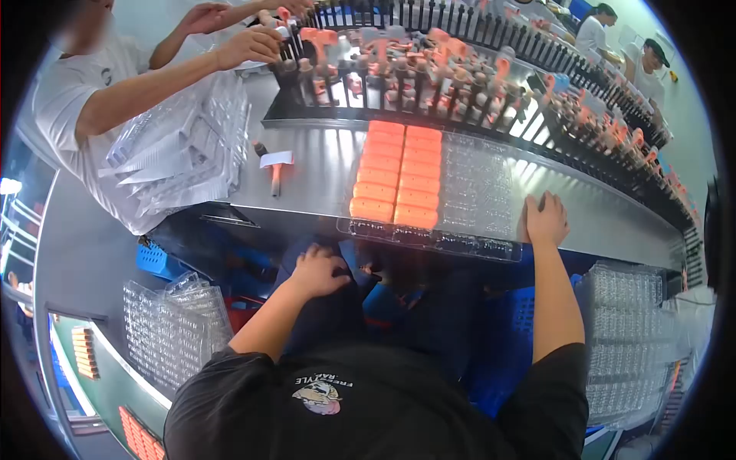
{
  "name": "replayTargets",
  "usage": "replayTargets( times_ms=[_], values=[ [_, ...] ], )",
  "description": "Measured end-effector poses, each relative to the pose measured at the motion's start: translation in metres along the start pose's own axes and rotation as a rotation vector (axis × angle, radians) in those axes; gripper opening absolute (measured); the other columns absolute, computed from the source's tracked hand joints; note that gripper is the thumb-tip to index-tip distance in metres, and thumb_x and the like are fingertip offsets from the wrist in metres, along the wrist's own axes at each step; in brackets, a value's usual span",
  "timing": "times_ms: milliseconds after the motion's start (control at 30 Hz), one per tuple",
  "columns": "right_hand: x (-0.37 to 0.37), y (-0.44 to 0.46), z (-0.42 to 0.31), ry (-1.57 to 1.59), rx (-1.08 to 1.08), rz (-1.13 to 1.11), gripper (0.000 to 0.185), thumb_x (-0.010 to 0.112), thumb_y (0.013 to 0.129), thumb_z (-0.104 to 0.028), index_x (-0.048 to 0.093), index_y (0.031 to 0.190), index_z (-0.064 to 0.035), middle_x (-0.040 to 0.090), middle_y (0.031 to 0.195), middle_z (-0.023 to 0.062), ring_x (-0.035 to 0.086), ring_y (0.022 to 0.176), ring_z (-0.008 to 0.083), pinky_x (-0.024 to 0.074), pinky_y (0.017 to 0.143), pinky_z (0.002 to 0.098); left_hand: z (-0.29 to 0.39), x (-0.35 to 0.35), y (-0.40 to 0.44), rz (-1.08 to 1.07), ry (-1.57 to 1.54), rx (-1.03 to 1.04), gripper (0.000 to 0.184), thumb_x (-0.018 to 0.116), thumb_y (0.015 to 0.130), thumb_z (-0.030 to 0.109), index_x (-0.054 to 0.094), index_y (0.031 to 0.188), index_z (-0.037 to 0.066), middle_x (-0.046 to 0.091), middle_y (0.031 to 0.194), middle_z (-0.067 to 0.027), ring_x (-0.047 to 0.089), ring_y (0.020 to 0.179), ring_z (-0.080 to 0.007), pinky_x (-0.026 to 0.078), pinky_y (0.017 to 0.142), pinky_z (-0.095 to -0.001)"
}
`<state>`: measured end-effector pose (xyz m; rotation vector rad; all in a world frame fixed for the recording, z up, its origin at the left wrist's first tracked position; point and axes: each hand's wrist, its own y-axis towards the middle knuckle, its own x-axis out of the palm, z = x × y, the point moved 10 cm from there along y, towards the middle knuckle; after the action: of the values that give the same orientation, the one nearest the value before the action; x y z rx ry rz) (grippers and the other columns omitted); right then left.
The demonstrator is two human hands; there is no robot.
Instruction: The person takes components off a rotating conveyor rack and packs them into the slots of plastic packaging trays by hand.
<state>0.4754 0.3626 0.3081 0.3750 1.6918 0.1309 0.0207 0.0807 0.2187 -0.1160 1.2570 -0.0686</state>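
Observation:
My left hand (320, 271) lies on my thigh, its fingers apart and bent over the knee, holding nothing. My right hand (546, 220) rests palm down on the metal tabletop (314, 165), just right of the tray, with its fingers apart and nothing in them. Between the two hands sits a clear plastic tray (477, 184) whose front edge hangs slightly over the table edge. Two columns of orange blocks (396, 175) fill its left part. The compartments on its right side hold nothing visible.
Behind the tray runs a rack of black upright posts (445, 100) with orange and grey parts. An orange-handled tool (276, 172) lies to the left. Stacked clear trays (180, 153) stand beside a co-worker's arm (169, 84). More stacked trays (625, 337) are at my right.

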Motion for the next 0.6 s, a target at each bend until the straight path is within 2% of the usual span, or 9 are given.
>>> replayTargets(
  times_ms=[33, 100, 167, 233, 267, 333, 400, 467, 600],
  values=[
    [0.001, -0.003, 0.001, -0.008, -0.008, 0.000, 0.065, 0.057, 0.094, -0.058, 0.061, 0.142, -0.0145, 0.051, 0.157, 0.0126, 0.044, 0.147, 0.0299, 0.0321, 0.116, 0.0590, 0.023, 0.008, 0.002, -0.333, -0.309, 0.059, 0.037, 0.075, 0.091, 0.030, 0.074, 0.121, 0.009, 0.072, 0.119, -0.0207, 0.068, 0.113, -0.0396, 0.052, 0.099, -0.0464],
    [-0.007, -0.003, -0.001, -0.027, -0.026, 0.019, 0.064, 0.058, 0.094, -0.058, 0.062, 0.141, -0.0144, 0.052, 0.156, 0.0130, 0.044, 0.147, 0.0303, 0.0327, 0.115, 0.0596, 0.112, -0.069, -0.015, -0.357, -0.716, 0.458, 0.034, 0.069, 0.097, 0.026, 0.072, 0.125, 0.007, 0.074, 0.109, -0.0150, 0.069, 0.107, -0.0356, 0.052, 0.097, -0.0433],
    [-0.004, 0.001, 0.000, -0.021, -0.001, 0.021, 0.067, 0.061, 0.091, -0.059, 0.063, 0.139, -0.0123, 0.055, 0.152, 0.0133, 0.046, 0.145, 0.0326, 0.0358, 0.113, 0.0588, 0.176, -0.181, -0.041, -0.023, -0.802, 0.889, 0.030, 0.064, 0.100, 0.017, 0.072, 0.125, 0.003, 0.074, 0.103, -0.0154, 0.070, 0.097, -0.0329, 0.053, 0.089, -0.0402],
    [-0.002, 0.001, 0.000, 0.031, -0.025, 0.067, 0.065, 0.062, 0.090, -0.058, 0.064, 0.136, -0.0109, 0.057, 0.148, 0.0151, 0.048, 0.142, 0.0338, 0.0366, 0.112, 0.0590, 0.194, -0.256, -0.068, 0.255, -0.794, 1.036, 0.025, 0.067, 0.097, 0.016, 0.074, 0.117, 0.003, 0.074, 0.099, -0.0143, 0.069, 0.085, -0.0285, 0.053, 0.078, -0.0400],
    [0.001, -0.003, 0.002, 0.047, -0.029, 0.046, 0.064, 0.061, 0.091, -0.057, 0.064, 0.135, -0.0106, 0.058, 0.147, 0.0157, 0.048, 0.142, 0.0340, 0.0365, 0.112, 0.0595, 0.200, -0.286, -0.080, 0.383, -0.795, 1.073, 0.024, 0.064, 0.101, 0.018, 0.070, 0.124, 0.013, 0.074, 0.098, -0.0116, 0.070, 0.084, -0.0271, 0.053, 0.077, -0.0413],
    [-0.003, 0.002, 0.000, 0.043, -0.023, 0.021, 0.062, 0.061, 0.091, -0.056, 0.064, 0.134, -0.0102, 0.058, 0.146, 0.0169, 0.049, 0.140, 0.0343, 0.0363, 0.112, 0.0604, 0.212, -0.321, -0.101, 0.563, -0.730, 1.084, 0.025, 0.060, 0.105, 0.022, 0.066, 0.130, 0.020, 0.070, 0.094, -0.0083, 0.064, 0.079, -0.0237, 0.048, 0.073, -0.0414],
    [-0.005, 0.001, 0.003, 0.069, -0.022, 0.072, 0.061, 0.060, 0.092, -0.055, 0.064, 0.132, -0.0091, 0.058, 0.144, 0.0180, 0.050, 0.139, 0.0344, 0.0359, 0.113, 0.0611, 0.217, -0.341, -0.120, 0.659, -0.576, 1.034, 0.026, 0.055, 0.107, 0.027, 0.064, 0.129, 0.015, 0.062, 0.088, -0.0071, 0.053, 0.071, -0.0197, 0.039, 0.067, -0.0388],
    [-0.006, 0.000, -0.001, 0.021, 0.029, -0.087, 0.062, 0.060, 0.093, -0.055, 0.063, 0.135, -0.0088, 0.056, 0.148, 0.0173, 0.048, 0.142, 0.0343, 0.0339, 0.115, 0.0608, 0.210, -0.353, -0.135, 0.765, -0.418, 0.976, 0.031, 0.051, 0.109, 0.032, 0.062, 0.128, 0.010, 0.054, 0.081, -0.0059, 0.042, 0.063, -0.0157, 0.030, 0.060, -0.0362],
    [-0.008, -0.003, 0.003, 0.055, 0.005, 0.020, 0.065, 0.060, 0.092, -0.055, 0.062, 0.139, -0.0104, 0.052, 0.154, 0.0151, 0.043, 0.146, 0.0325, 0.0291, 0.118, 0.0602, 0.194, -0.359, -0.132, 0.919, -0.296, 0.930, 0.041, 0.047, 0.111, 0.036, 0.060, 0.125, 0.000, 0.044, 0.075, -0.0042, 0.034, 0.062, -0.0126, 0.025, 0.058, -0.0335]
  ],
)
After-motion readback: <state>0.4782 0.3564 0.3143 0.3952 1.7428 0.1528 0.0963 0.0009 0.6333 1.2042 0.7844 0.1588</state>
